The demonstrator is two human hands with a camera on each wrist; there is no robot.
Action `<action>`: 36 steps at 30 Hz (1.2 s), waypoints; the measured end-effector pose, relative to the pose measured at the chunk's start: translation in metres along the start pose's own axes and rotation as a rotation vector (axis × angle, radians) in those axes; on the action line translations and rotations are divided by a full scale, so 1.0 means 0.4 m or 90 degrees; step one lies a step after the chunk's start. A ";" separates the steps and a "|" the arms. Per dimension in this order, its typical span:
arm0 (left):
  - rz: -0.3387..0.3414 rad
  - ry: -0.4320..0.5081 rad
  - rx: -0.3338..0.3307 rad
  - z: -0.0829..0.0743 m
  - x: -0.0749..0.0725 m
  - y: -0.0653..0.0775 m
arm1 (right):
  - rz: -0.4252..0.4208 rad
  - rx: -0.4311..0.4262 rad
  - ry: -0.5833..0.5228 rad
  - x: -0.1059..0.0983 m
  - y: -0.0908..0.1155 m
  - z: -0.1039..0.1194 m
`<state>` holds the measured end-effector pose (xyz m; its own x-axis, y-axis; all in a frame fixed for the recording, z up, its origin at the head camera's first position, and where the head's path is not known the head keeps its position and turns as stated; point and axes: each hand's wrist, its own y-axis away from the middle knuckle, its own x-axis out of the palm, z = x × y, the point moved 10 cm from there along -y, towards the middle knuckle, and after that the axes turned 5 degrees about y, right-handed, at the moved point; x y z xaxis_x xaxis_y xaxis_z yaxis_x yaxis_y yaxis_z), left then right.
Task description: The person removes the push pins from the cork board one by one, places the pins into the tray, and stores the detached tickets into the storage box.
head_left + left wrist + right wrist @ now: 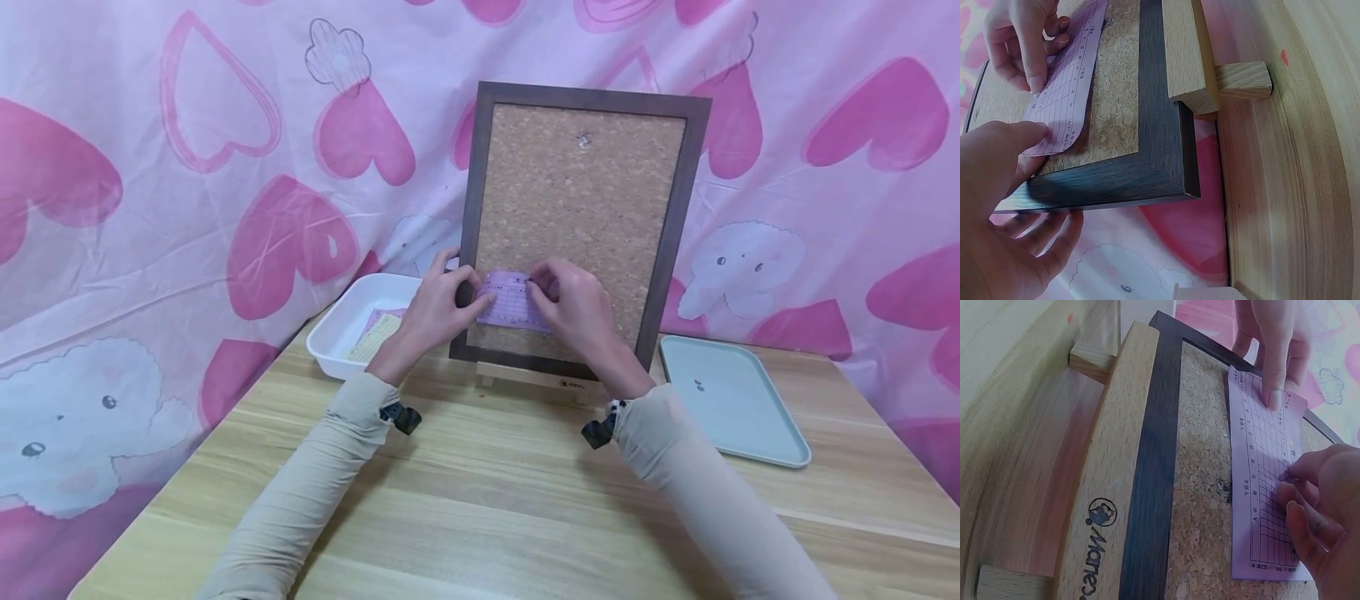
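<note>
A purple printed receipt slip lies against the lower left of a dark-framed cork board. My left hand grips the slip's left end, its thumb on the paper and other fingers around the frame's left edge. At the slip's upper edge, my right hand bends its thumb and index finger together. They pinch what looks like a small dark pin, mostly hidden by the fingertips. In the right wrist view the slip stands slightly off the cork along its lower edge.
Left of the board, a white basin holds purple and yellow slips. A pale tray on the right carries two tiny dark round pieces. Small silvery bits sit high on the cork. A wooden easel ledge supports the board.
</note>
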<state>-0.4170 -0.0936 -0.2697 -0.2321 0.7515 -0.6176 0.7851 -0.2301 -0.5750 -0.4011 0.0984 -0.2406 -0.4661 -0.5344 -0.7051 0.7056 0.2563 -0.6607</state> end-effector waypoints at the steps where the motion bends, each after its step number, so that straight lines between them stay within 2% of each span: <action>1: 0.000 0.000 0.002 -0.001 0.000 -0.001 | 0.002 0.003 0.001 0.000 0.000 -0.001; 11: -0.007 0.004 0.015 -0.005 0.000 -0.001 | 0.027 0.016 -0.006 0.003 0.004 -0.007; 22: -0.005 0.020 0.001 -0.004 -0.002 0.001 | 0.024 0.000 -0.069 -0.001 0.018 -0.019; 31: -0.008 0.062 -0.001 0.002 -0.008 -0.004 | -0.007 0.051 -0.139 -0.032 0.055 -0.072; 36: -0.007 0.080 0.001 0.010 -0.011 -0.006 | -0.027 0.059 -0.144 -0.065 0.075 -0.104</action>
<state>-0.4203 -0.0989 -0.2677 -0.1675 0.8254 -0.5391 0.7818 -0.2219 -0.5826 -0.3899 0.1532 -0.2528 -0.3722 -0.7130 -0.5943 0.7384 0.1605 -0.6550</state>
